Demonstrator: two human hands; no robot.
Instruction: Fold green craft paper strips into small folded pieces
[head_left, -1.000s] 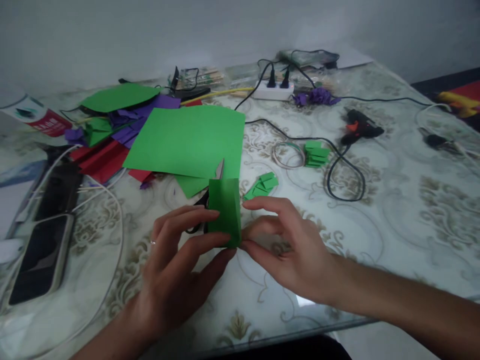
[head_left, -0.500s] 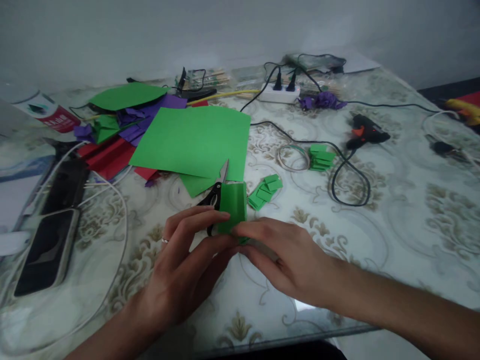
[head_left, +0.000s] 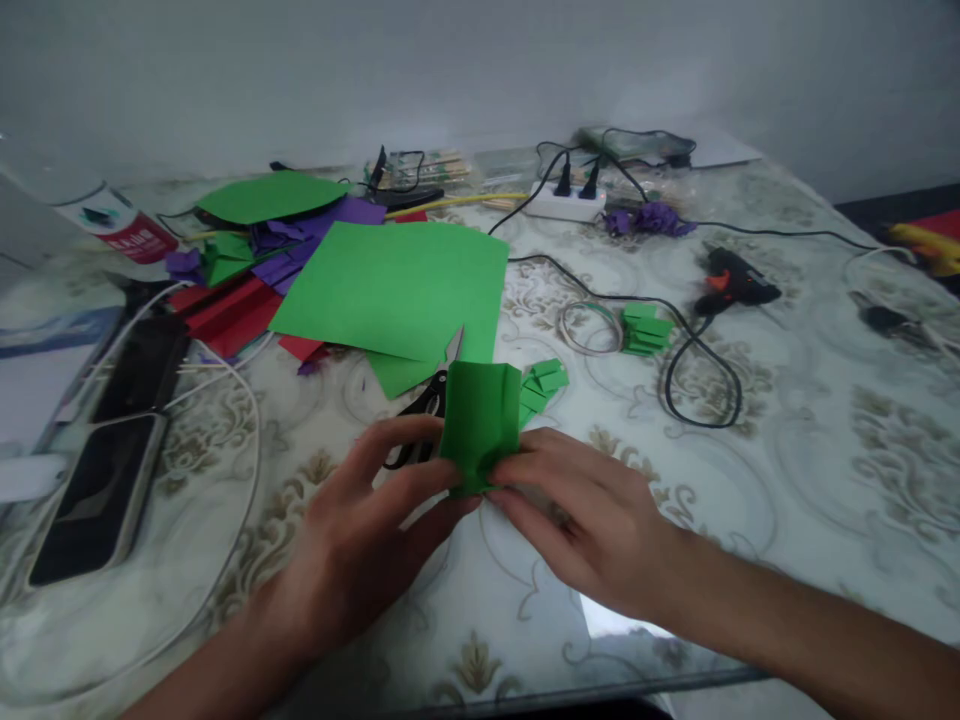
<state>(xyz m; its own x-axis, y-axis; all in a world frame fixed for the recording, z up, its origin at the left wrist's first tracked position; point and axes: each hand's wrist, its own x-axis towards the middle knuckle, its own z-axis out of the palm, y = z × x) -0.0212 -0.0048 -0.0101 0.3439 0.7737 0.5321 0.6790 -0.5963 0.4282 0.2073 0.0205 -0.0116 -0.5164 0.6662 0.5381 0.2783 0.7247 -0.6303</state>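
Note:
A small creased piece of green paper (head_left: pixel 481 420) is held up between both hands, above the table. My left hand (head_left: pixel 367 520) grips its left side and lower edge, fingers closed. My right hand (head_left: pixel 589 500) pinches its lower right corner. Just behind the paper lie black-handled scissors (head_left: pixel 426 405), their blades pointing away and partly over a large green sheet (head_left: pixel 397 285). To the right of the held paper sit small folded green paper pieces (head_left: pixel 544 382), partly hidden by it.
A roll of tape (head_left: pixel 591 328) and more folded green pieces (head_left: pixel 646 330) lie at centre right. Beyond them is a black glue gun (head_left: pixel 739 280) with its looping cord. A white power strip (head_left: pixel 566 202) stands at the back. Phones (head_left: pixel 97 500) and a white cable (head_left: pixel 255 440) lie left.
The green paper has been raised and tilted more upright, and more of its face now shows. Both hands still hold it; the left fingers have shifted onto its left edge.

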